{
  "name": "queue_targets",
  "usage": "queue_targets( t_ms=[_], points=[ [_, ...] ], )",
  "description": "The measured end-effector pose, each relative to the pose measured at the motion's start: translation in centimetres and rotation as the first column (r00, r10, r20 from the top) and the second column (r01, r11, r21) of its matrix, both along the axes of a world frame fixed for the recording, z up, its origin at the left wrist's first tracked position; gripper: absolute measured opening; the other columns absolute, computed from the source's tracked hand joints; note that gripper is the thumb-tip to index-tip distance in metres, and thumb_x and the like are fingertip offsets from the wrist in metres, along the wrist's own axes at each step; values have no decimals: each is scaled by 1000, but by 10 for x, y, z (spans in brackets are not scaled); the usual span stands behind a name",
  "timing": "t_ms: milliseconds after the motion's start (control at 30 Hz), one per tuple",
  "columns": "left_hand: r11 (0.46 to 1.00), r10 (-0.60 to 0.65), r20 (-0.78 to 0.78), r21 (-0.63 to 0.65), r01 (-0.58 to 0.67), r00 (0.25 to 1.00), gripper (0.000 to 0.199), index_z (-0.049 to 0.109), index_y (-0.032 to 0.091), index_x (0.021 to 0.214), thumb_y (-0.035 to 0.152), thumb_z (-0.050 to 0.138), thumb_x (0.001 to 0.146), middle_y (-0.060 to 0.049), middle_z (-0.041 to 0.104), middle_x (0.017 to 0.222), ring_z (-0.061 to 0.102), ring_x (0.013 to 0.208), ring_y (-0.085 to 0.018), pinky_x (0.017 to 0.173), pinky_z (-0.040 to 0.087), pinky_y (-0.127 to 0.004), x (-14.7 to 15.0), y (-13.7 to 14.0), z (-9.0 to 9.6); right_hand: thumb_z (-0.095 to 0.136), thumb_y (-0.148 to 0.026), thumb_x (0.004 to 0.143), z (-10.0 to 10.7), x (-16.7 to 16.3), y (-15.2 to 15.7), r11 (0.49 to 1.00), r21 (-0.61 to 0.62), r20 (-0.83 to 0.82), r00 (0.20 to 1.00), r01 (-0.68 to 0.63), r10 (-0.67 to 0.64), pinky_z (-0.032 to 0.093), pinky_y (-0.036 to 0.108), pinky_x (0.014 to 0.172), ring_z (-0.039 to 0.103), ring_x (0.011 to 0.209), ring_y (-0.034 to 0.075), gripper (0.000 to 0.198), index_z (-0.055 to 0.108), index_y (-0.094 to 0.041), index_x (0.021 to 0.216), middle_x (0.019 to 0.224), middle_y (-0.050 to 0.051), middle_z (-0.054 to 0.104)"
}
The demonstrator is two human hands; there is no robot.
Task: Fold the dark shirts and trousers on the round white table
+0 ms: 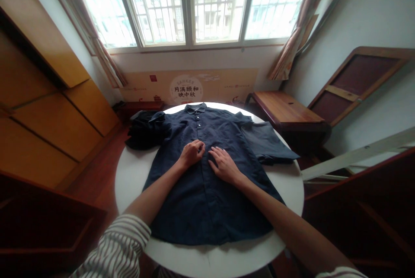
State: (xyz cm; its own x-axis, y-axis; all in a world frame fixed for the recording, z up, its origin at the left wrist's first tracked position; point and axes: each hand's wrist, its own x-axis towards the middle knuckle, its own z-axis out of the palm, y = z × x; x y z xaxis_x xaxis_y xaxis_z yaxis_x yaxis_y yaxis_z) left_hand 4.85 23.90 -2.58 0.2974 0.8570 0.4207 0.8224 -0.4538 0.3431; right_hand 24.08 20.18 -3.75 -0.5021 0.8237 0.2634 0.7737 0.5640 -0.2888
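A dark navy button-up shirt (181,200) lies spread front side up, its collar at the far side and its hem toward me. Small light buttons show below the collar. My left hand (192,153) is at the front placket, fingers curled and closed; what they pinch, if anything, is hidden. Just right of the placket, my right hand (223,164) rests flat on the shirt with its fingers stretched out. The shirt's right-side sleeve (267,139) looks greyer and spreads toward the table edge.
A white round table (132,178) bears the shirt. A dark bunched cloth heap (145,129) sits at its far left. Behind to the right stands a low wooden table (285,107), with a wooden frame (359,81) leaning by the wall. Yellow cabinets (48,131) line the left.
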Motion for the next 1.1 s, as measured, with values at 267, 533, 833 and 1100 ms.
queue_targets(
  t_ms=[267, 533, 833, 1100],
  points=[
    [1000, 3, 3, -17, -3, 1000, 19, 68, 21, 91, 27, 50, 97, -5, 68, 90, 66, 78, -17, 73, 49, -26, 0, -1, 0, 43, -34, 98, 2, 0, -2, 1000, -4, -5, 1000, 0, 0, 28, 49, 118, 38, 142, 30, 48, 55, -11, 139, 150, 16, 48],
    [1000, -14, -11, -10, 14, 1000, 20, 68, 20, 91, 25, 50, 97, -5, 69, 91, 66, 79, -17, 75, 49, -26, -1, -1, 2, 42, -35, 99, 1, 0, 0, 1000, -4, 4, 1000, -3, 3, 27, 48, 119, 38, 142, 30, 49, 55, -9, 138, 150, 16, 47],
    [987, 158, -23, 24, -157, 987, 22, 68, 20, 94, 27, 47, 97, -6, 68, 93, 65, 84, -20, 79, 49, -29, -17, 9, 22, 41, -36, 99, -1, 1, 0, 1000, 14, -6, 1000, -6, 6, 28, 50, 118, 38, 142, 30, 48, 56, -11, 137, 150, 16, 48],
    [643, 760, -144, 24, -766, 633, 50, 64, 12, 119, 48, 64, 84, -23, 62, 124, 53, 119, -41, 96, 45, -51, -150, 58, 98, 42, -37, 99, -2, 1, 2, 1000, 10, -25, 1000, -10, 11, 28, 50, 117, 39, 142, 29, 47, 56, -13, 137, 149, 16, 49]
  ],
)
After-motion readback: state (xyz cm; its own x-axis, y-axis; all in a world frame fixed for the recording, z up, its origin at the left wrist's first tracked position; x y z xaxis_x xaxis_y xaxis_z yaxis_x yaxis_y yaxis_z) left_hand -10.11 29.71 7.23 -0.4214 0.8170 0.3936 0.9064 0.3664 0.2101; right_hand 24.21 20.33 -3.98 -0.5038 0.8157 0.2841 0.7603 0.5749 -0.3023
